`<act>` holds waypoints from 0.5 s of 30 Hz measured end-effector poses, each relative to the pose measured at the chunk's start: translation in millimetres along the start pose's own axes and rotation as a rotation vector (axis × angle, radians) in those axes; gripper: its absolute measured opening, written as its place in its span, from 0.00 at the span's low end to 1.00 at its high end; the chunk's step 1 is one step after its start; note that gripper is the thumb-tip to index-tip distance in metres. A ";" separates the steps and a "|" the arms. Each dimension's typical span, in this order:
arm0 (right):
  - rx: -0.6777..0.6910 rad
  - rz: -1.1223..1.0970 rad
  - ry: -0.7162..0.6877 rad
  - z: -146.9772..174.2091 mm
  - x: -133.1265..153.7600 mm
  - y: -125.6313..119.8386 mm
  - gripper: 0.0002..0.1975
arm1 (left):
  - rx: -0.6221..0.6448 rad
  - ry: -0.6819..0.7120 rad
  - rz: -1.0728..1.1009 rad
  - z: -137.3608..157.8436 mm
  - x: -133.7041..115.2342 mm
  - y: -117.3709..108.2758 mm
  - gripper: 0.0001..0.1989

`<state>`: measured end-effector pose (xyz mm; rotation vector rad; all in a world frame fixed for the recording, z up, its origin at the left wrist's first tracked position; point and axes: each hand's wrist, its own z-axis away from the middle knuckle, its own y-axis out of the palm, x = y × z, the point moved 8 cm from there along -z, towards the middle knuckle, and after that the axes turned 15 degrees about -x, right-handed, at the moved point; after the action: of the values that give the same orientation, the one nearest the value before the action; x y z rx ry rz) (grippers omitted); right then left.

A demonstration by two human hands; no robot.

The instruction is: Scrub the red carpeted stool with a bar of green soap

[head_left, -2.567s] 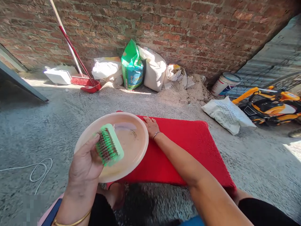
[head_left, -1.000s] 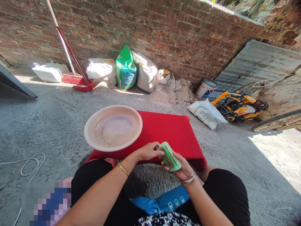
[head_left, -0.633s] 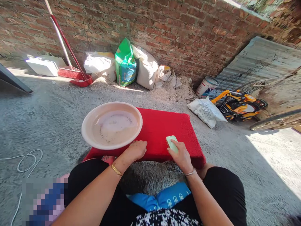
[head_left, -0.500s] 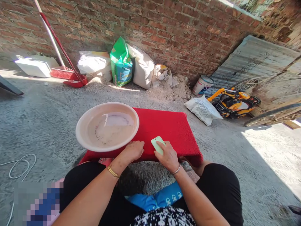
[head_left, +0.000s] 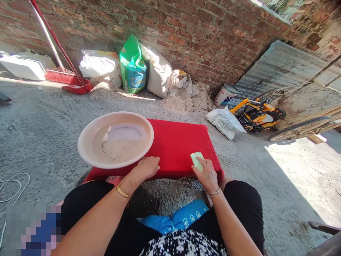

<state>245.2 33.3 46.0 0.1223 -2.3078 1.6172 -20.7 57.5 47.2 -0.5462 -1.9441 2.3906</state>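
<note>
A red cloth (head_left: 178, 142) covers a low bench or table in front of my knees. My right hand (head_left: 208, 175) is closed around a pale green scrub brush (head_left: 197, 160), flat and oblong with a small hole at its far end, on the right part of the cloth. Its underside is hidden. At the cloth's near edge, my left hand (head_left: 146, 168) is closed on the fabric, with the fingertips mostly hidden. Just beyond that hand, a pinkish wide basin (head_left: 87, 156) holding shallow water stands on the cloth's left side.
Along the brick wall lean a red broom and dustpan (head_left: 77, 89), a green sack (head_left: 133, 67), a white sack (head_left: 159, 74) and a bucket (head_left: 226, 94). A white bag (head_left: 226, 122) and a yellow toy excavator (head_left: 258, 115) lie right. A pale hose (head_left: 16, 188) curls at left.
My right hand has slid the scrub brush to the right over the red cloth, away from my left hand. The left hand stays at the near edge. The view has shifted slightly.
</note>
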 end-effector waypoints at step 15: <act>-0.046 0.134 0.221 -8.9 -70.7 -19.8 0.27 | -0.290 0.048 -0.008 -23.5 -11.5 0.8 0.19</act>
<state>318.8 26.6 44.9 -0.2149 -2.2207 1.5510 -3.3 77.0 45.5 -0.5961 -2.2808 2.0806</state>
